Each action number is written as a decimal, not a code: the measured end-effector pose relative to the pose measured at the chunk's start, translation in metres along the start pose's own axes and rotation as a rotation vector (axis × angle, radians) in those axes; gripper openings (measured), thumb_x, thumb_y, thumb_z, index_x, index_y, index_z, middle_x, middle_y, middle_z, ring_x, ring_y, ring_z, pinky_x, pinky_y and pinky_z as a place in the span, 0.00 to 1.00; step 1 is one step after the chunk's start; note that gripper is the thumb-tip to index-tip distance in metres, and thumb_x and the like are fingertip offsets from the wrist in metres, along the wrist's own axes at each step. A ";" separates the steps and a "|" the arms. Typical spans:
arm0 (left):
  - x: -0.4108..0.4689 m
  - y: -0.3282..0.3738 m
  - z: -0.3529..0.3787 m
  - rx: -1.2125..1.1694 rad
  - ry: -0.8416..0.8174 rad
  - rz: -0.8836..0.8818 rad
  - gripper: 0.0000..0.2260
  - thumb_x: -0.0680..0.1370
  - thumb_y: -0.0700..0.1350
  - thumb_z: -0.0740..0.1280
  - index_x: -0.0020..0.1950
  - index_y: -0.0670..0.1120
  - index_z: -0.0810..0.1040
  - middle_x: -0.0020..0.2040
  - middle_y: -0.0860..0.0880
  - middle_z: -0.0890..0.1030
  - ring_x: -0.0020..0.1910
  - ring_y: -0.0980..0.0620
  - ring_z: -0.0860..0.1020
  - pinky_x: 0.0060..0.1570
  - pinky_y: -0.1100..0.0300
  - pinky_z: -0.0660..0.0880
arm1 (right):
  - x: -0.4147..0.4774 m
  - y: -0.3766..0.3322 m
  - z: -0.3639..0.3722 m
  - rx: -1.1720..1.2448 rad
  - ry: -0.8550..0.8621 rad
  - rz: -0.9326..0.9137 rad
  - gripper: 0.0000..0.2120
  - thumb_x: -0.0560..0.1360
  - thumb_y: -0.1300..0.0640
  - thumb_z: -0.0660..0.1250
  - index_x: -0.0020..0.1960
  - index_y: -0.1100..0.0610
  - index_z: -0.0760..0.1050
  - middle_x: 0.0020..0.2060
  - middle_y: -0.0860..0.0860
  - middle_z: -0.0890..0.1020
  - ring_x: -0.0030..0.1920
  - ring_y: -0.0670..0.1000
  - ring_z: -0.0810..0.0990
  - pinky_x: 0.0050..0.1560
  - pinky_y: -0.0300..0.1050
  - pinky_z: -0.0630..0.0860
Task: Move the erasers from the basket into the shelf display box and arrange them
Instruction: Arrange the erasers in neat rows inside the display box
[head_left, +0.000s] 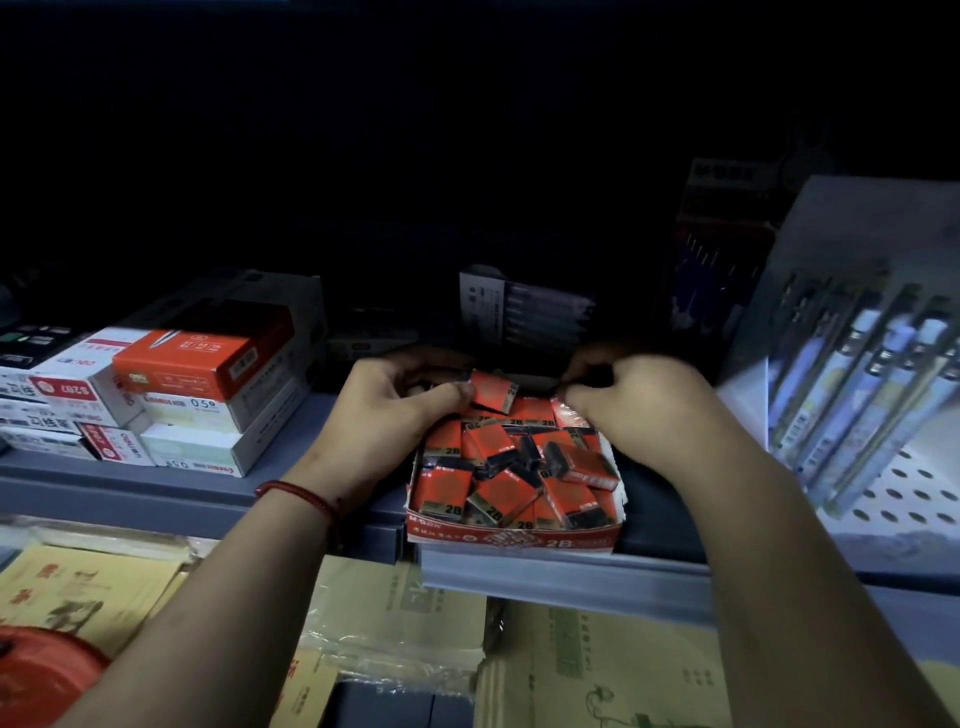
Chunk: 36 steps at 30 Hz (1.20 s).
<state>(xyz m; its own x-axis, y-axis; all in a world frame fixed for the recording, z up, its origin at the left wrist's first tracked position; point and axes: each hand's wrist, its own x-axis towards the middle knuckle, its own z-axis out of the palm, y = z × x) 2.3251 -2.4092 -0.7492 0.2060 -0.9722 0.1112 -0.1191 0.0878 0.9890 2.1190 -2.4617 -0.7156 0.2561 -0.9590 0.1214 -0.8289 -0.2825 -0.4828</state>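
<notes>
Two curled hands above box (514, 540): left hand (400, 410) pinches eraser (493, 392); right hand (634, 410) grip unclear.

You can read "2B" on the red wrappers of the erasers (447, 488) – and "2B" again on the front wall of the display box (563, 544). On the shelf (156, 483) to your left, a white box (197, 405) carries "0.5"; the lower box (192, 452) shows it upside down. Other print is too blurred.

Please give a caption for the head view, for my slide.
Left hand holds a red eraser over the full display box; right hand reaches its rear edge.
</notes>
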 end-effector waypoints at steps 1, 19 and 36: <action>0.000 0.000 0.000 0.003 0.000 0.000 0.08 0.77 0.37 0.72 0.55 0.42 0.83 0.47 0.43 0.87 0.47 0.42 0.85 0.45 0.56 0.83 | -0.001 -0.002 -0.001 -0.058 -0.018 0.018 0.08 0.77 0.46 0.66 0.43 0.50 0.77 0.36 0.49 0.79 0.43 0.52 0.78 0.47 0.46 0.76; 0.000 0.004 0.003 0.076 0.002 -0.002 0.06 0.77 0.39 0.71 0.52 0.47 0.84 0.48 0.41 0.86 0.48 0.38 0.84 0.48 0.46 0.82 | 0.000 -0.002 0.008 -0.184 -0.035 -0.015 0.11 0.78 0.47 0.61 0.47 0.52 0.78 0.36 0.50 0.79 0.41 0.52 0.79 0.42 0.44 0.76; 0.000 0.003 0.002 0.046 0.013 -0.006 0.06 0.77 0.39 0.72 0.52 0.48 0.84 0.47 0.43 0.87 0.47 0.38 0.85 0.49 0.46 0.83 | 0.007 0.008 0.009 -0.104 -0.031 -0.014 0.07 0.79 0.56 0.64 0.52 0.49 0.81 0.35 0.43 0.74 0.41 0.46 0.73 0.34 0.37 0.67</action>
<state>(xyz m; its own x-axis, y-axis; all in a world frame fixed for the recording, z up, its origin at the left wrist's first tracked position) 2.3225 -2.4097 -0.7467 0.2196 -0.9697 0.1070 -0.1627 0.0718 0.9841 2.1186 -2.4701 -0.7262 0.2825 -0.9541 0.0998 -0.8716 -0.2987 -0.3887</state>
